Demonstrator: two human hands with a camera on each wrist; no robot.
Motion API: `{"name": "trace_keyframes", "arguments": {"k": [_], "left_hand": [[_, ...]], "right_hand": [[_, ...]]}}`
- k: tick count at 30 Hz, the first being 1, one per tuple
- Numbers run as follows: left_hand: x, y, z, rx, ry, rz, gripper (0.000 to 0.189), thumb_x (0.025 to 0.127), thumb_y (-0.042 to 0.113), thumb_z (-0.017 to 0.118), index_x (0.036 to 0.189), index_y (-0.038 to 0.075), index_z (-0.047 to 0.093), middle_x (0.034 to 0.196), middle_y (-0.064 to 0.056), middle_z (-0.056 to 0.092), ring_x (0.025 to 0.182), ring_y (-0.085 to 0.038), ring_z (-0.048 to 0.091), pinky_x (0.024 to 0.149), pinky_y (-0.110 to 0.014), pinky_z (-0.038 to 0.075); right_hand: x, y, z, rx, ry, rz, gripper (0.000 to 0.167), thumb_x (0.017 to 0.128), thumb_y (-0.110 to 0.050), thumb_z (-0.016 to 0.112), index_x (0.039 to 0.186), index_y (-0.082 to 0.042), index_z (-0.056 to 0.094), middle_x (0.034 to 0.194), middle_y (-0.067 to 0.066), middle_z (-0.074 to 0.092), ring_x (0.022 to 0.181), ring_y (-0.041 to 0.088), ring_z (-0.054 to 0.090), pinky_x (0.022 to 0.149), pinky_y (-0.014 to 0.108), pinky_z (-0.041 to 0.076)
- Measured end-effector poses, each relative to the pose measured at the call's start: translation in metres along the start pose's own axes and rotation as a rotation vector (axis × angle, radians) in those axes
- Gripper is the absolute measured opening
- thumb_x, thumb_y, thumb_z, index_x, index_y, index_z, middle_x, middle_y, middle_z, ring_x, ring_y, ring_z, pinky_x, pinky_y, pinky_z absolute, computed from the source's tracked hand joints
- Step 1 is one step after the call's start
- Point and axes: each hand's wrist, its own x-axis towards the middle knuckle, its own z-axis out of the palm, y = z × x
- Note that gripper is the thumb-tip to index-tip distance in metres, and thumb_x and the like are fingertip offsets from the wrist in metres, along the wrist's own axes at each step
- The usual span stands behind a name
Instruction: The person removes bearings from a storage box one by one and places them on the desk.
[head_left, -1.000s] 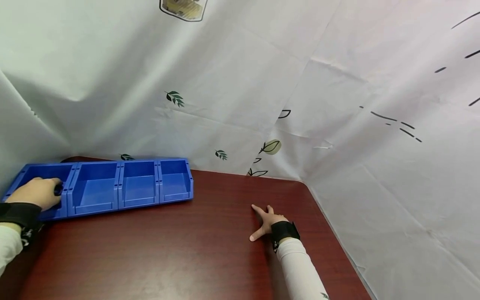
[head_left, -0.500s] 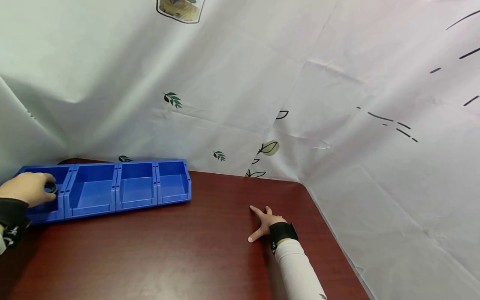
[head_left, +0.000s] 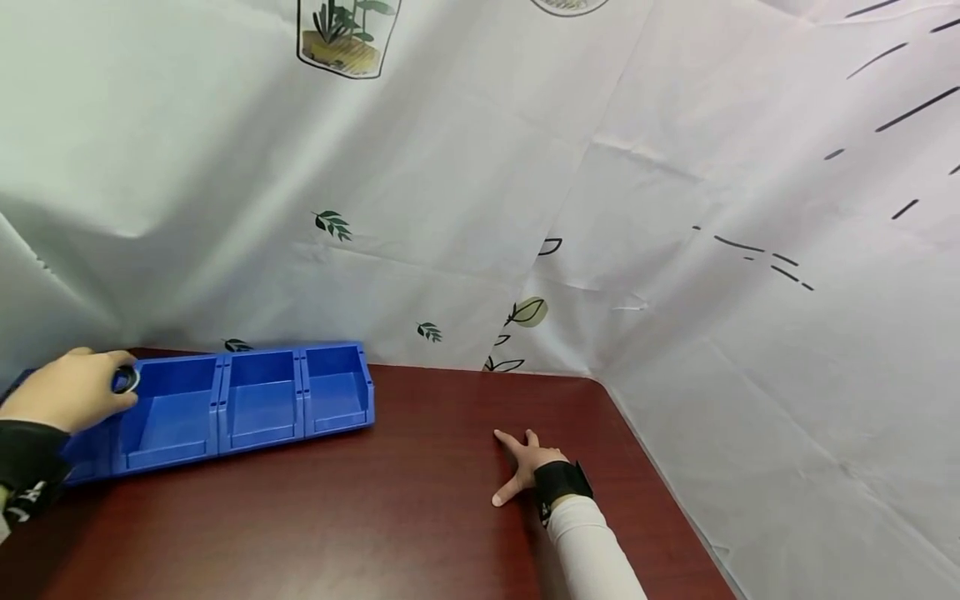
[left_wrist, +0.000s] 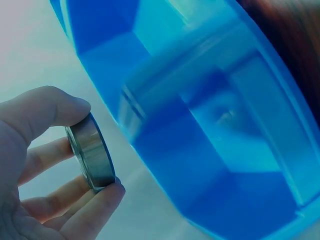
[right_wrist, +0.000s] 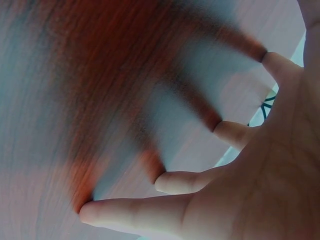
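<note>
A round steel bearing (left_wrist: 94, 151) with a shiny outer ring is pinched between the thumb and fingers of my left hand (head_left: 71, 390). In the head view the bearing (head_left: 125, 379) shows a dark face and a silvery edge. The hand hovers over the leftmost of several joined blue bins (head_left: 167, 457) and hides much of it; the bearing overlaps the left side of the second bin. On the right of the table, my right hand (head_left: 528, 462) rests fingertips-down with fingers spread and holds nothing. In the right wrist view its fingertips (right_wrist: 92, 212) touch the wood.
The row of bins stands at the back left of the dark red-brown table (head_left: 322, 517). A white cloth with printed leaves (head_left: 450, 183) hangs behind the table and along its right side. Black bands (head_left: 561, 483) sit on both wrists.
My left hand has risen out of the leftmost bin with the bearing and shifted right toward the second bin. The head view has tilted up slightly. The right hand stays in place.
</note>
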Motion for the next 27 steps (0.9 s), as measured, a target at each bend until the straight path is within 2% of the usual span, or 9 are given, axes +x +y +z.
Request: {"name": "trace_keyframes", "arguments": {"k": [5,14,20,27], "left_hand": [[0.007,0.023,-0.003,-0.005,-0.013,0.037,0.058,0.075,0.012,0.080,0.114,-0.022,0.053,0.095,-0.041,0.054,0.087,-0.054,0.055,0.075,-0.067,0.047],[0.016,0.068,-0.012,-0.002,-0.012,0.188,0.058,0.081,0.017,0.079,0.121,-0.018,0.057,0.101,-0.038,0.058,0.090,-0.051,0.059,0.076,-0.064,0.050],[0.019,0.094,-0.015,-0.044,-0.017,0.234,0.057,0.082,0.015,0.078,0.124,-0.017,0.056,0.102,-0.035,0.059,0.089,-0.045,0.060,0.073,-0.058,0.051],[0.021,0.124,-0.010,-0.087,-0.020,0.270,0.052,0.082,0.015,0.077,0.122,-0.014,0.060,0.095,-0.026,0.060,0.081,-0.035,0.060,0.069,-0.052,0.052]], "right_hand": [[0.000,0.000,0.001,0.005,-0.002,0.001,0.112,0.062,-0.052,0.093,0.156,-0.034,0.034,0.159,0.021,0.025,0.117,0.053,0.053,0.091,0.065,0.047],[-0.002,-0.003,0.001,-0.006,0.014,-0.005,0.110,0.062,-0.049,0.094,0.155,-0.036,0.036,0.158,0.022,0.027,0.115,0.055,0.053,0.089,0.066,0.047],[0.000,-0.002,0.003,-0.008,0.015,0.005,0.111,0.062,-0.052,0.093,0.155,-0.036,0.035,0.159,0.021,0.026,0.119,0.057,0.050,0.090,0.066,0.046],[0.008,0.004,0.007,-0.007,0.026,0.007,0.112,0.060,-0.055,0.093,0.155,-0.037,0.035,0.159,0.019,0.027,0.119,0.055,0.051,0.090,0.064,0.047]]}}
